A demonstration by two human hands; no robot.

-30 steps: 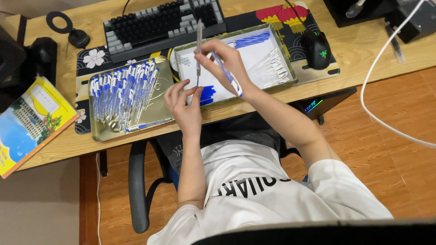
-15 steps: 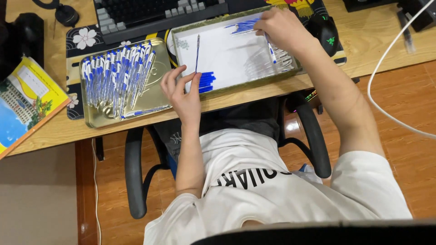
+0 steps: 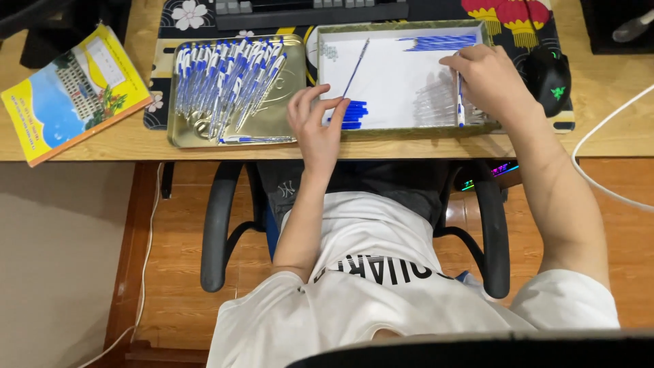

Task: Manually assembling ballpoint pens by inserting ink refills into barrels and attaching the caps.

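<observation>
Home desk setup – keyboard (image 3: 313,10), mouse (image 3: 547,78), office chair (image 3: 225,225), wood floor.

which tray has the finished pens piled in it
The left tray, the bare gold one heaped with assembled blue-and-white pens. The right tray is paper-lined and holds only separate parts.

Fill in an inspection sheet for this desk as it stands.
Surface: wooden desk, patterned mat under trays.
Job's things: left tray full of blue pens; right tray holds refills, clear barrels, blue caps.
Clutter: booklet, mouse, keyboard.
Hands: left hand holds a refill; right hand grips a pen.
Cables: white cable.
Surroundings: chair, wood floor.
</observation>
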